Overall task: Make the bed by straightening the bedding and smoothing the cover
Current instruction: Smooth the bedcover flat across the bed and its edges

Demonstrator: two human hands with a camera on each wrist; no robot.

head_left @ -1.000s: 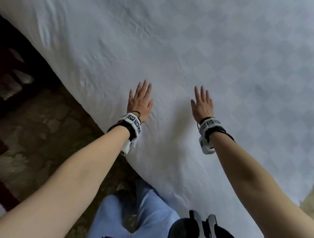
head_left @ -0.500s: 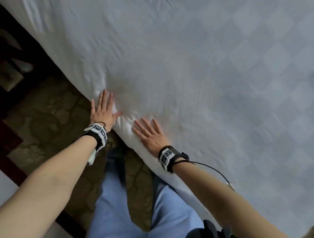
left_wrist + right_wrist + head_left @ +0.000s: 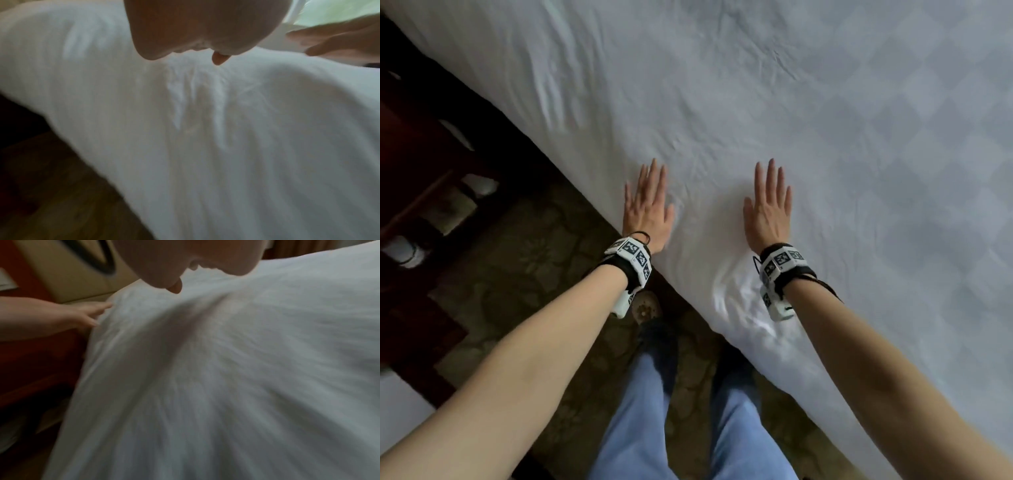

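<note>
A white cover (image 3: 825, 137) with a faint chequered weave fills most of the head view and runs off the bed's near edge. My left hand (image 3: 649, 205) lies flat on it, fingers straight, right at the bed's edge. My right hand (image 3: 768, 205) presses flat on the cover a hand's width to the right. Small creases spread between and beyond the hands, and ripples gather below my right wrist. Both wrist views are blurred: the left wrist view shows the cover (image 3: 205, 129) under my palm, the right wrist view shows the cover (image 3: 226, 369) with my left hand (image 3: 88, 314) beyond.
A patterned brown floor (image 3: 517, 274) lies left of the bed, with dark red wooden furniture (image 3: 417, 154) further left. My legs in light blue trousers (image 3: 688, 428) stand against the bed's side. A beige padded panel (image 3: 68, 267) shows in the right wrist view.
Half a second ago both hands were low at the bed's edge, the right one angled left. Now they lie parallel and further apart on top of the cover, fingers pointing away from me.
</note>
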